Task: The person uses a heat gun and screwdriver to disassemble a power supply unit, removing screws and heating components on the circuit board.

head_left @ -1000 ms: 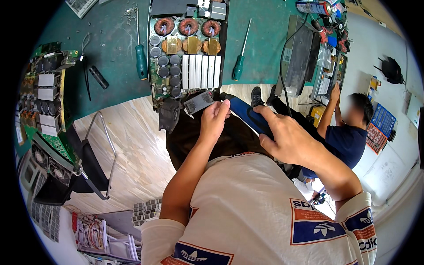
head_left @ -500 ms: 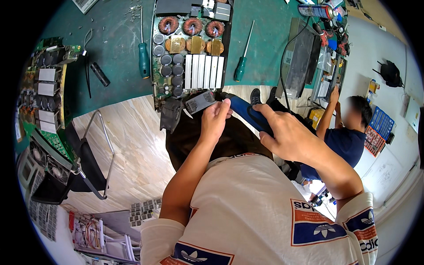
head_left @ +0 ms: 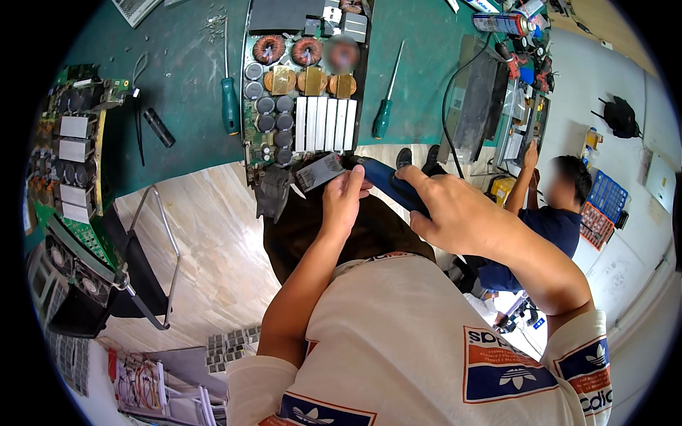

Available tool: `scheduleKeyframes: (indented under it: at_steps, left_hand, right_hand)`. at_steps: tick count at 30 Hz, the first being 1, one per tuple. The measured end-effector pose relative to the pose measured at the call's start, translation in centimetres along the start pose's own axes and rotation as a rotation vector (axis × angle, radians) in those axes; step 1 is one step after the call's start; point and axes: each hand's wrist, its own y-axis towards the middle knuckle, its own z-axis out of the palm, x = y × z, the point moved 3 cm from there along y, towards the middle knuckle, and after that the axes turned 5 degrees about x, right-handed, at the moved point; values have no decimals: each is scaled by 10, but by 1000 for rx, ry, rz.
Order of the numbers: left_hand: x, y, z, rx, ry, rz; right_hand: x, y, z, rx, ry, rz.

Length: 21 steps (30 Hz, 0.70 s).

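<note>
Gripping a blue power tool (head_left: 389,183) in the right hand (head_left: 455,213), fingers wrapped round its smooth body, aiming its black nose (head_left: 353,162) up and left at the right end of a small grey box (head_left: 320,172). Holding the left hand (head_left: 342,202) nearly closed, thumb raised and fingertips curled in, right beside box and nose; cannot tell whether pinching either. On the box, a flat, dull grey face with darker markings, tilted up toward the right. Just at the near end of a long circuit board (head_left: 250,135), below white metal strips (head_left: 325,124), beside a dark, lumpy part (head_left: 272,193). Farther up the board, copper-wound rings (head_left: 307,51).
</note>
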Motion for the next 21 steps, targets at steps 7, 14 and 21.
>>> scheduleKeyframes:
  at_steps: [7, 14, 21]
  left_hand:
    - [-1, -1, -1, 27, -8, -5]
    - [4, -1, -2, 20, -31, 38]
    - [0, -4, 2, -25, -61, 65]
  right_hand:
    - [1, 0, 3, -15, 18, -19]
    - [2, 1, 0, -10, 17, -21]
    - [7, 1, -3, 4, -9, -5]
